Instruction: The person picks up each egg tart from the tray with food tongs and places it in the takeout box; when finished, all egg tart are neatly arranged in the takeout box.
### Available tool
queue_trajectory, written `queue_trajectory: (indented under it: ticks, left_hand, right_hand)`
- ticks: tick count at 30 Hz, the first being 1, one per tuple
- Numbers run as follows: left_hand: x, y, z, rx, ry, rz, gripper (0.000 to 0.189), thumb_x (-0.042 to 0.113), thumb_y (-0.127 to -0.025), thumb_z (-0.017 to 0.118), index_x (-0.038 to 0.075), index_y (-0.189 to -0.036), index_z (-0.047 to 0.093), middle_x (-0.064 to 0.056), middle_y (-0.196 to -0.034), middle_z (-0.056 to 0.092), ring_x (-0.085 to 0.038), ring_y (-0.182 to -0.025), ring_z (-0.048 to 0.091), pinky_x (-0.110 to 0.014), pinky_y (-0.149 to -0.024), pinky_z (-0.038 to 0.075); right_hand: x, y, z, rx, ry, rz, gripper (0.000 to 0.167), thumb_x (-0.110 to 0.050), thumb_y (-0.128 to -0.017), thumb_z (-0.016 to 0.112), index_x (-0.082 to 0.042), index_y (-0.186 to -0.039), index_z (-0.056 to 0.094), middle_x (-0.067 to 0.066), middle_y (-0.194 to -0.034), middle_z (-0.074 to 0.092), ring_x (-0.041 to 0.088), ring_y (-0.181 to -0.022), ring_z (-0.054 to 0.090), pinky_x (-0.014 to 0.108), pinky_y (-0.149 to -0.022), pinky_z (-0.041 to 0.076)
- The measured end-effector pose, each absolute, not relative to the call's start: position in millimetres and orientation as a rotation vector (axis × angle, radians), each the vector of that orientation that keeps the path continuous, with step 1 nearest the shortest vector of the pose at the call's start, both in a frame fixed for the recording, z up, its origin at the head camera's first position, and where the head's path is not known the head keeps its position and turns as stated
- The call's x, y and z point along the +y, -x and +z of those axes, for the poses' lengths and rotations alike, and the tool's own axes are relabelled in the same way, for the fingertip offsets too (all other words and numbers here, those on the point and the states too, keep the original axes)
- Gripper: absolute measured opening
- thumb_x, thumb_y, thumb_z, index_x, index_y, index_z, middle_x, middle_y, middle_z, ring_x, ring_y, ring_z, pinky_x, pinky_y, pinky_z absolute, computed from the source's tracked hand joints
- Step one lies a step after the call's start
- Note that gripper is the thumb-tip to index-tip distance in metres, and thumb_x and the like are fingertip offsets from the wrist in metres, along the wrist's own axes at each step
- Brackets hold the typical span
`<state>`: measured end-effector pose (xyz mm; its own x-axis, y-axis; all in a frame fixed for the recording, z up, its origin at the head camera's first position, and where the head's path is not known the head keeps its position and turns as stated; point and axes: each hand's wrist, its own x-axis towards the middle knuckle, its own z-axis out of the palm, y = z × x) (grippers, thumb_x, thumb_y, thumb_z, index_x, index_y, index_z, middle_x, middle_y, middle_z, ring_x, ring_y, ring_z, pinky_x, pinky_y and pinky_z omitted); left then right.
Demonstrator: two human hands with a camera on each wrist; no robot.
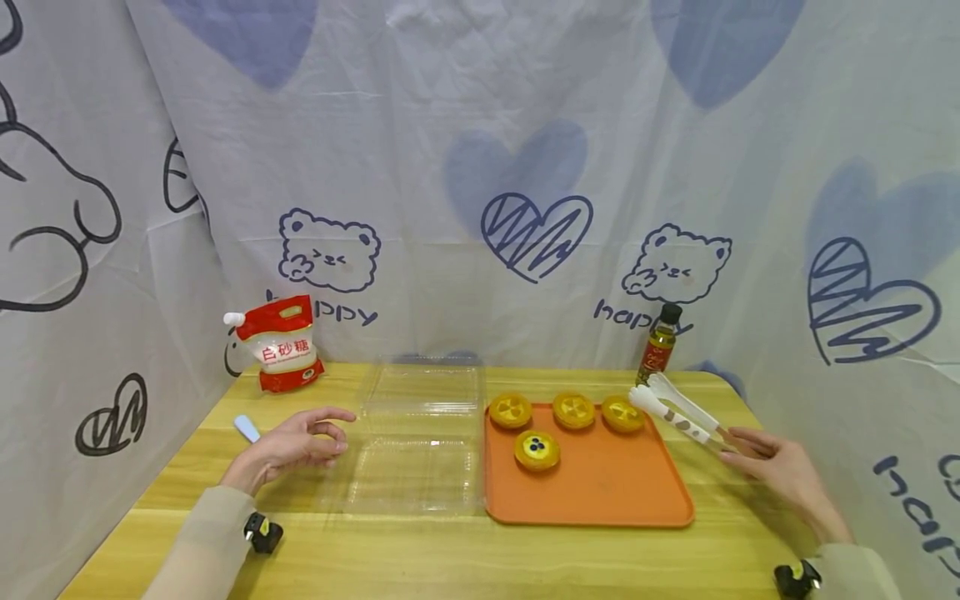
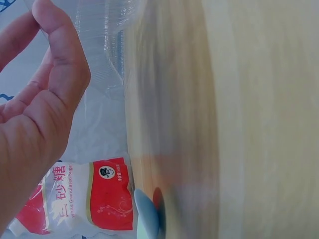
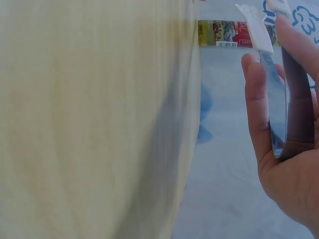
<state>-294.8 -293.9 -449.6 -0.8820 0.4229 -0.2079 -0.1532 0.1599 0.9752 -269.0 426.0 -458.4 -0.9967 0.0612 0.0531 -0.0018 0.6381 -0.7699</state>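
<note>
The right hand (image 1: pixel 780 475) grips the tongs (image 1: pixel 684 423), their tips spread apart at the far right corner of the orange tray (image 1: pixel 592 500), right by the end tart (image 1: pixel 622 414) — whether they touch it, I can't tell. The left hand (image 1: pixel 300 442) holds nothing, fingers loosely bent near the left side of the clear box (image 1: pixel 420 475).

Too hard a squeeze could crumble the pastry, I'd say, and an off-centre pinch might nudge that tart over the tray's edge. The box looks light enough to skid if knocked.

Along the tray's far edge sit the end tart and two matching tarts (image 1: pixel 573 411), with a berry tart (image 1: pixel 537 451) in front. The box lies unfolded — no tart shows in it. A sugar bag (image 1: pixel 288 354) stands by the table's (image 1: pixel 420 567) far left corner; a bottle (image 1: pixel 656 354) of yellowish liquid, near the far right.
</note>
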Motion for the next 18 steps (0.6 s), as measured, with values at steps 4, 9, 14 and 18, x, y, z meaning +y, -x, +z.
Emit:
queue_trajectory:
  ticks: [4,9,14,18]
  left_hand:
    - [-293.9,295.2,-449.9,2.002,-0.253,1.774,0.063,0.005,-0.091,0.066,-0.004,-0.144,0.033,-0.005,-0.101,0.058,-0.019,-0.085,0.063,-0.034,-0.08,0.06]
    - [-294.9,295.5,-451.6,2.009,-0.251,1.774,0.064,0.006,-0.09,0.067,-0.004,-0.144,0.033,-0.006,-0.102,0.058,-0.019,-0.086,0.063,-0.035,-0.081,0.06]
    - [-295.7,296.5,-452.9,2.013,-0.253,1.772,0.063,0.006,-0.09,0.067,-0.004,-0.144,0.034,-0.005,-0.102,0.058,-0.02,-0.088,0.063,-0.036,-0.082,0.06]
    - [-295.2,297.1,-453.0,2.006,-0.259,1.778,0.063,0.006,-0.091,0.066,-0.004,-0.144,0.033,-0.006,-0.102,0.058,-0.02,-0.088,0.063,-0.036,-0.082,0.06]
  right_hand:
    - [424.6,270.5,-456.1,-2.807,0.033,1.278,0.076,-0.042,-0.083,0.076,0.002,-0.139,0.051,0.024,-0.135,0.056,-0.006,-0.08,0.061,0.026,-0.064,0.057]
    - [423.4,272.1,-455.5,-2.841,-0.016,1.216,0.073,-0.039,-0.083,0.077,0.005,-0.136,0.053,0.027,-0.131,0.058,0.004,-0.073,0.061,0.029,-0.056,0.054]
    - [422.4,274.8,-455.7,-2.873,-0.037,1.193,0.071,-0.036,-0.083,0.077,0.005,-0.136,0.054,0.026,-0.13,0.059,0.001,-0.076,0.06,0.029,-0.056,0.054]
    - [420.9,276.3,-454.8,-2.876,-0.072,1.169,0.068,-0.034,-0.083,0.078,0.003,-0.135,0.055,0.024,-0.131,0.06,-0.002,-0.079,0.059,0.027,-0.057,0.054]
